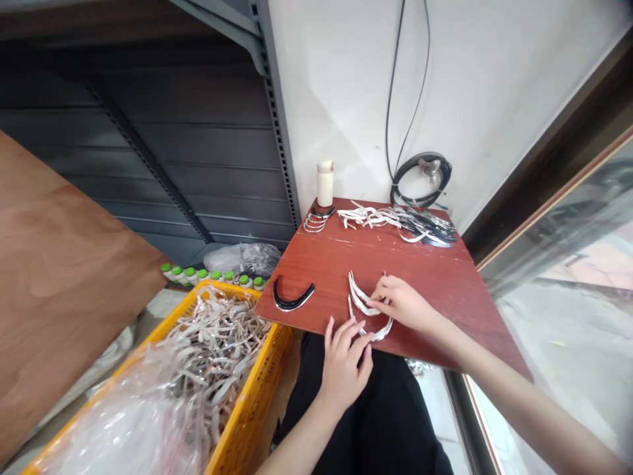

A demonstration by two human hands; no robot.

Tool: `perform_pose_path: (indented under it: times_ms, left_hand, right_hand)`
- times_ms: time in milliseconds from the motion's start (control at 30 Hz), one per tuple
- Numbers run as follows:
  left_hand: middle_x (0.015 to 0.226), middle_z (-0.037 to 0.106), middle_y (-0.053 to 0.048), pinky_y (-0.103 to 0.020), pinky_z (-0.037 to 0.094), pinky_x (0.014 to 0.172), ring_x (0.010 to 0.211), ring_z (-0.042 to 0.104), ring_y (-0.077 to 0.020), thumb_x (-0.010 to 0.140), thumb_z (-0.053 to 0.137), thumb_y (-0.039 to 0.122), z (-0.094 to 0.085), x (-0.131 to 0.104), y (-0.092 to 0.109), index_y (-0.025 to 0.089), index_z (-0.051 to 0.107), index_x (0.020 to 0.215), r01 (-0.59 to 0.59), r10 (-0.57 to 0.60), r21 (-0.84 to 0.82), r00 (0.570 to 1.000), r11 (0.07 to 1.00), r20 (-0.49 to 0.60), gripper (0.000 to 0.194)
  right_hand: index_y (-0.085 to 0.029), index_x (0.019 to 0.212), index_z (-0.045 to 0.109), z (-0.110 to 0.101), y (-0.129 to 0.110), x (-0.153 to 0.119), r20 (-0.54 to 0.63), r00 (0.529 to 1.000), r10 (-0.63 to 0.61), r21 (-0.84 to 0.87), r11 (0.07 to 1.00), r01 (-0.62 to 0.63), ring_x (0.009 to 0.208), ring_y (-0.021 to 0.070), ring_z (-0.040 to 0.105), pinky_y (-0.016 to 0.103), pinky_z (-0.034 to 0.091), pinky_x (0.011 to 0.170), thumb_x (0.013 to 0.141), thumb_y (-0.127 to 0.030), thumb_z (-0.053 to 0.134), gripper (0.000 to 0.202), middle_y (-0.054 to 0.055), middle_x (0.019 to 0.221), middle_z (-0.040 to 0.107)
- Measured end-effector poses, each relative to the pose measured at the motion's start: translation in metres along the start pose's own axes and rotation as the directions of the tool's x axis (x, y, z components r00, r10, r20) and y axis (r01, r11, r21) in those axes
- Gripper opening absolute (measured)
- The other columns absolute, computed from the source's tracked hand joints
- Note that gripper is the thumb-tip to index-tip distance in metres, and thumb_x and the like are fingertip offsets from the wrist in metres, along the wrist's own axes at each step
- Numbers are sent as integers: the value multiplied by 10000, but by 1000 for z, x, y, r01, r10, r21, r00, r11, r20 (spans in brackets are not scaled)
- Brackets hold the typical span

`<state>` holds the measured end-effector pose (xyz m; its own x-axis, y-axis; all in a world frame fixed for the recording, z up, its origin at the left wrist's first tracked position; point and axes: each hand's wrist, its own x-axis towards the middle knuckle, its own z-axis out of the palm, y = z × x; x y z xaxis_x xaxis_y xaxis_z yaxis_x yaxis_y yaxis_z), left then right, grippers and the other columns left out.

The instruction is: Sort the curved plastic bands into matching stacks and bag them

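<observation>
Two groups of curved white strips lie near the front edge of the red-brown table. My right hand pinches the right end of the upper white strips. My left hand is at the table's front edge, its fingers spread and the fingertips at the lower white strips. To the left, a nested set of black curved strips rests near the edge.
A white cylinder, small curved pieces and a pile of white and black strips are at the table's back. A yellow crate of strips stands left. Coiled cable hangs on the wall.
</observation>
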<state>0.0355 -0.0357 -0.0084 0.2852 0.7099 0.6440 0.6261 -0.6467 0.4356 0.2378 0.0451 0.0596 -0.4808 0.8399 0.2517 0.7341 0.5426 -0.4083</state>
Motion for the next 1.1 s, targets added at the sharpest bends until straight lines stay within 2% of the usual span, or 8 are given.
perform_pose_path:
  times_ms: [100, 267, 500, 900, 1100]
  left_hand:
    - [1165, 691, -35, -545, 281, 1181, 1188, 605, -210, 904, 539, 150, 2, -1, -1, 259, 665, 1079, -1, 1, -18, 1000, 1000, -9, 241]
    - [1120, 705, -13, -537, 256, 1187, 1161, 616, -193, 907, 545, 135, 4, -2, -1, 268, 662, 1080, 7, -7, -36, 1000, 999, 8, 248]
    - [1108, 718, -7, -530, 234, 1197, 1161, 617, -191, 904, 555, 139, 3, -2, 0, 263, 656, 1106, -3, 3, -23, 1000, 1000, 17, 258]
    - [1214, 698, -48, -556, 232, 1206, 1249, 577, -227, 899, 527, 151, 5, -4, 0, 229, 611, 1242, -80, 76, 77, 996, 994, 52, 361]
    - [1268, 672, -44, -554, 204, 1215, 1287, 542, -232, 911, 524, 169, 6, -4, 1, 228, 586, 1284, -78, 71, 83, 994, 993, 82, 382]
  right_hand:
    - [-220, 905, 696, 1, 8, 6, -63, 998, 27, -13, 1000, -28, 884, 211, 595, 351, 417, 854, 916, -340, 642, 132, 54, 930, 682]
    - [-223, 795, 708, 4, 13, 10, 23, 1000, 17, -24, 1000, -17, 836, 198, 618, 342, 404, 834, 916, -291, 639, 155, 32, 856, 727]
    - [-211, 804, 726, 2, 1, 3, 118, 992, 46, -14, 999, -45, 822, 197, 639, 334, 405, 835, 939, -261, 600, 191, 27, 828, 745]
    - [-198, 850, 711, 1, -17, -17, 133, 991, 30, 35, 999, -35, 835, 190, 623, 334, 402, 839, 967, -263, 557, 204, 34, 856, 730]
    - [-195, 868, 698, 4, -21, -27, 108, 994, 13, 50, 999, -19, 860, 193, 619, 343, 425, 858, 975, -216, 528, 202, 36, 881, 723]
